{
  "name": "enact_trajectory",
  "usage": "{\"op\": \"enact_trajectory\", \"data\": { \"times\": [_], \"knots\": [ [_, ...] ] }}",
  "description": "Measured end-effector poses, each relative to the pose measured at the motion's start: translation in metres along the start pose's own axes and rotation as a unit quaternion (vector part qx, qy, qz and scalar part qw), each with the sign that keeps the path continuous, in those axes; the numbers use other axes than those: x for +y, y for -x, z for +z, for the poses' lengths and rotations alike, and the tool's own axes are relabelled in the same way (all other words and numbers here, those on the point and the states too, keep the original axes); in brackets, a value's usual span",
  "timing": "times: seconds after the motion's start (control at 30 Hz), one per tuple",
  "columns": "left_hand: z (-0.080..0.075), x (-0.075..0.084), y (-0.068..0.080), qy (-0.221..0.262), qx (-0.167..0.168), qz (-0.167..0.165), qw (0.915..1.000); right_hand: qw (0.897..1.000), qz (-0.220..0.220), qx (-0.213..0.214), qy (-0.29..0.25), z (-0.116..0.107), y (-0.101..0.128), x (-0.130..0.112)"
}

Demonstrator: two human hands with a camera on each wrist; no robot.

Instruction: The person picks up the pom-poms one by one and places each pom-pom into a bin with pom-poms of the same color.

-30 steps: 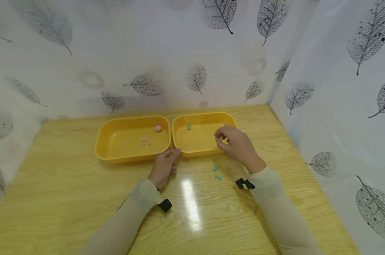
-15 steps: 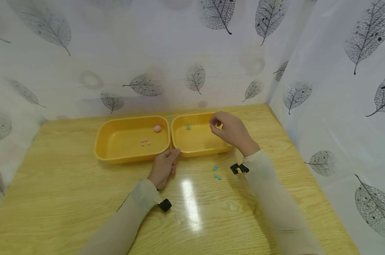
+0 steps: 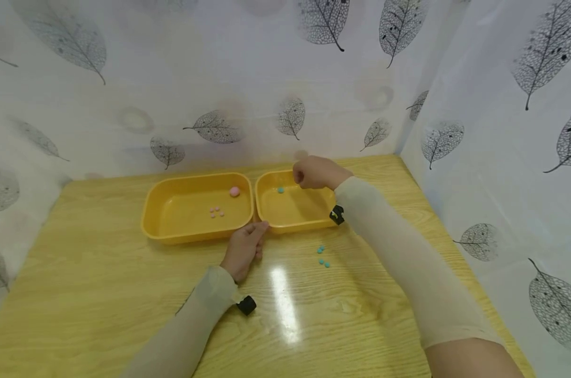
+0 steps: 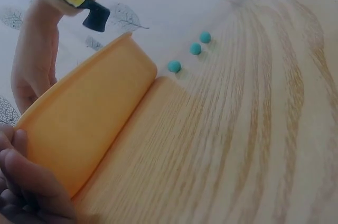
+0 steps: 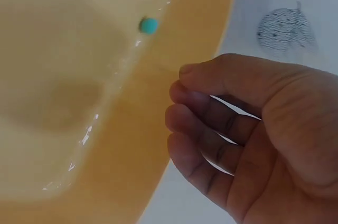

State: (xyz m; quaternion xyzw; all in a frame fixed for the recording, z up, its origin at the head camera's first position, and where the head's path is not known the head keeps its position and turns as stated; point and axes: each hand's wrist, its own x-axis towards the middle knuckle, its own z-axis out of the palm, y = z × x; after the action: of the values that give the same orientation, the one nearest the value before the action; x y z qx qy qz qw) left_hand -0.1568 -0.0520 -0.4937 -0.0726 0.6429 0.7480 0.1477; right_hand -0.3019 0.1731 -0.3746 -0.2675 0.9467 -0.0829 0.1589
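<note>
My left hand (image 3: 244, 247) pinches the front left corner of the right yellow tray (image 3: 295, 228) with thumb and fingers. In the left wrist view, its fingers (image 4: 37, 182) lie at the tray's rim. Over the back of this tray is my right hand (image 3: 314, 172), thumb and index fingertips pressed together in the right wrist view; whatever lies between them is hidden. A small turquoise ball (image 5: 149, 25) sits inside the tray near its back wall, apart from the fingertips. Several more turquoise balls (image 3: 321, 261) lie on the table in front of the tray.
Left of it, almost touching, stands another yellow tray (image 3: 167, 239) with a larger pink ball (image 3: 234, 191) and several small pink balls (image 3: 212, 210). The wooden table (image 3: 92, 273) meets a leaf-patterned white curtain (image 3: 247, 79) at the back and right side.
My right hand has moved from the tray's front right to its back, turning inward. A faint blue speck at its fingertips earlier is hidden now. My left hand stays put.
</note>
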Motion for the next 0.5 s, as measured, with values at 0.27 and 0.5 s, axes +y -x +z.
{"op": "enact_trajectory", "data": {
  "times": [0.27,0.5],
  "knots": [
    [0.001,-0.001,-0.003,-0.001,0.008,-0.006,0.9999,0.99,0.048,-0.052,0.121,0.001,-0.029,-0.011],
    [0.001,0.0,-0.002,-0.004,0.011,-0.017,0.9998,0.979,0.056,-0.127,0.148,0.017,-0.043,-0.022]
  ]
}}
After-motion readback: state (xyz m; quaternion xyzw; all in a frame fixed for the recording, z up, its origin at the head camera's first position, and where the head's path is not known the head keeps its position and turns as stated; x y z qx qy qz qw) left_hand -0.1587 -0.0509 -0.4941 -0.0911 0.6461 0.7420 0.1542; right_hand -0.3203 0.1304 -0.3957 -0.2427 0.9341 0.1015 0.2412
